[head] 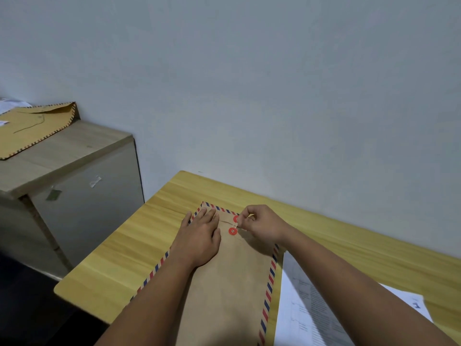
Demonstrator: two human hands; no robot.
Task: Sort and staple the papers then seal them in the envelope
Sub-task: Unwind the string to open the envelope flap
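Kraft envelope [232,283] w/ red-blue striped edge is laid flat on the bench [139,245]. It is pressed down by left hand [199,236], fingers spread flat. Closure string [236,224], apparently, is pinched by right hand [262,224] fingers beside two red discs [232,231]. Printed papers [306,308] are seen at right.

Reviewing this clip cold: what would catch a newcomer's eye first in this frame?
The brown envelope with its red-and-blue striped border, lying on the yellow wooden desk, and the two red closure discs near its far end. The left hand lies flat on the envelope while the right hand pinches the string at the discs. A second envelope lies on the cabinet at far left.
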